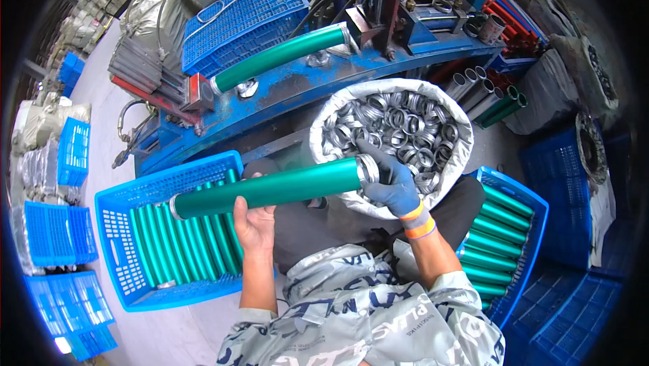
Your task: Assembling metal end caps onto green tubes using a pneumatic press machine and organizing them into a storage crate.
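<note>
A green metal tube (291, 187) lies across in front of me, nearly level, its right end slightly higher. My bare left hand (254, 225) supports it from below near its middle, thumb on the near side and fingers partly hidden behind it. My right hand (393, 183), in a grey-blue glove with an orange-banded cuff, closes around the silver threaded metal ring (368, 168) at the tube's right end. Another silver ring (174, 206) sits on the left end. Just beyond my right hand stands a white sack (463, 119) full of loose metal rings (399, 137).
Blue crates of green tubes stand at left (193, 297) and right (539, 207). A blue machine bench (287, 88) spans the far side, with another green tube (280, 58) between its end fixtures. Several silver and green tubes (483, 92) lean beyond the sack. Blue crates (61, 234) line the far left.
</note>
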The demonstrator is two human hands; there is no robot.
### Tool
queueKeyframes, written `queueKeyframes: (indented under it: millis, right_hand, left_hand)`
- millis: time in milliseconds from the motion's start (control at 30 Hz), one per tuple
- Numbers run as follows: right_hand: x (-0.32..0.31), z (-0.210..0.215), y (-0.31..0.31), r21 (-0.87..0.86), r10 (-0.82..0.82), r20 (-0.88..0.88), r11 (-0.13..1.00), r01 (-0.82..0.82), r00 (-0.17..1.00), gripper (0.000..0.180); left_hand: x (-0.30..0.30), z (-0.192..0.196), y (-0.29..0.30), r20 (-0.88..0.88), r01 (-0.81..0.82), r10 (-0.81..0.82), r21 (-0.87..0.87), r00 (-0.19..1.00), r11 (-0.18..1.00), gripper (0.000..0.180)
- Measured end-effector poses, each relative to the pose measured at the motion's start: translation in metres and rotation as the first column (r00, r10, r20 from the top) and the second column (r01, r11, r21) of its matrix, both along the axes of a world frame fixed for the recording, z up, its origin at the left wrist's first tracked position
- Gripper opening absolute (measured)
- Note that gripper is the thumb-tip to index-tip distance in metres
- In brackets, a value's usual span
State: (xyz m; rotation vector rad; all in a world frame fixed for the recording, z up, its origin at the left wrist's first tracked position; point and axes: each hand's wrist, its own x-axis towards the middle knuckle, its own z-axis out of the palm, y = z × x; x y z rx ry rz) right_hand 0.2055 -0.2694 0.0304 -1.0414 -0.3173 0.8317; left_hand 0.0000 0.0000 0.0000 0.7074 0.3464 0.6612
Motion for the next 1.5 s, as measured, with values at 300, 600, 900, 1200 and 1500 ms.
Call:
queueKeyframes:
  millis: [300, 600, 900, 1200, 1500]
  right_hand:
    - [-0.009, -0.003, -0.003, 0.096, -0.093, 0.061, 0.992, 0.087, 0.994, 0.115]
    - [-0.009, 0.015, -0.013, -0.084, -0.045, 0.121, 0.995, 0.056, 0.992, 0.101]
    - [-0.010, -0.016, 0.005, 0.041, -0.147, 0.251, 0.989, 0.141, 0.957, 0.102]
    - [0.116, -0.055, 0.056, -0.061, -0.185, 0.190, 0.978, 0.200, 0.964, 0.067]
    - [0.213, 0.018, 0.300, -0.346, 0.485, 0.873, 0.682, 0.644, -0.044, 0.090]
  left_hand:
    - [-0.002, 0.007, -0.007, 0.034, 0.007, -0.007, -0.019, 0.999, 1.000, 0.049]
    - [-0.003, 0.006, -0.012, 0.022, 0.029, -0.030, 0.032, 0.999, 0.999, 0.048]
    - [0.006, -0.017, -0.006, 0.007, 0.010, -0.009, -0.101, 1.000, 0.995, 0.048]
    - [0.002, -0.016, 0.024, -0.039, -0.056, 0.049, -0.208, 0.998, 0.977, 0.056]
    - [-0.056, -0.021, 0.055, -0.069, -0.192, 0.181, -0.202, 0.981, 0.960, 0.035]
